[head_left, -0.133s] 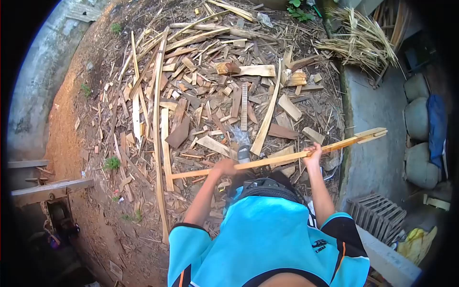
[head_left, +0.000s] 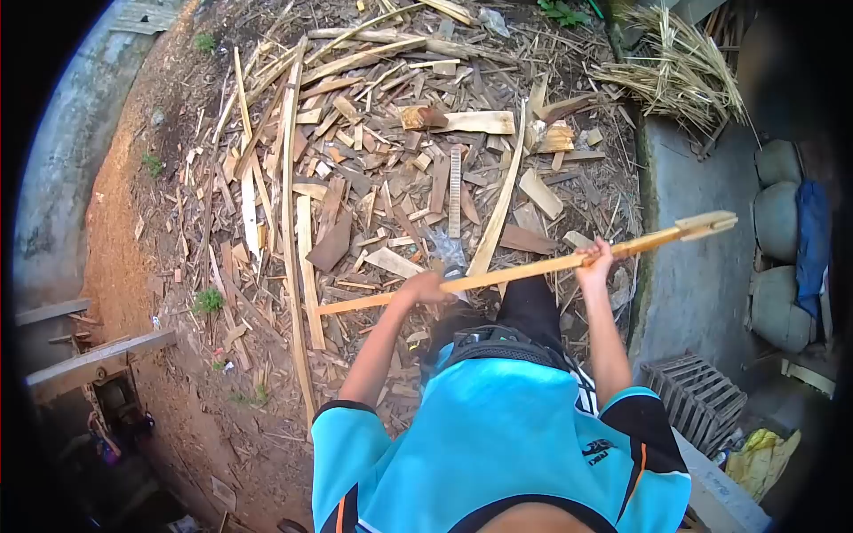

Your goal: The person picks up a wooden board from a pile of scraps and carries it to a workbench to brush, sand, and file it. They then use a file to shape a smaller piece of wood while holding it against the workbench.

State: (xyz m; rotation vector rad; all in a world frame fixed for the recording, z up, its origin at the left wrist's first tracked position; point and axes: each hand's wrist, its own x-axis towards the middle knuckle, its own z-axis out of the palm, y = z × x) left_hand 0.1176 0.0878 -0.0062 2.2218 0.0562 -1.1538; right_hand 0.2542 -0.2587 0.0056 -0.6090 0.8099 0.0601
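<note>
A long wooden stick (head_left: pixel 524 272) lies crosswise in front of my body, gripped in both hands. My left hand (head_left: pixel 426 289) is closed round it nearer its left end. My right hand (head_left: pixel 595 260) is wrapped round it further right, with the palm side partly hidden. To the right the stick rises and ends in a thicker, split-looking piece. Its left end hangs just over the scrap-strewn ground, beside a long pale strip of wood (head_left: pixel 305 258).
Scrap wood pieces (head_left: pixel 333 242) cover the ground ahead. A curved plank (head_left: pixel 502 204) lies beyond the stick. On the right are a concrete strip (head_left: pixel 689 266), a bundle of thin sticks (head_left: pixel 684 75), stuffed sacks (head_left: pixel 777 222) and a slatted crate (head_left: pixel 695 400). A wall (head_left: pixel 71 133) stands left.
Both hands have moved up slightly, and the stick's right end has risen and shifted right. The grip on the stick is the same.
</note>
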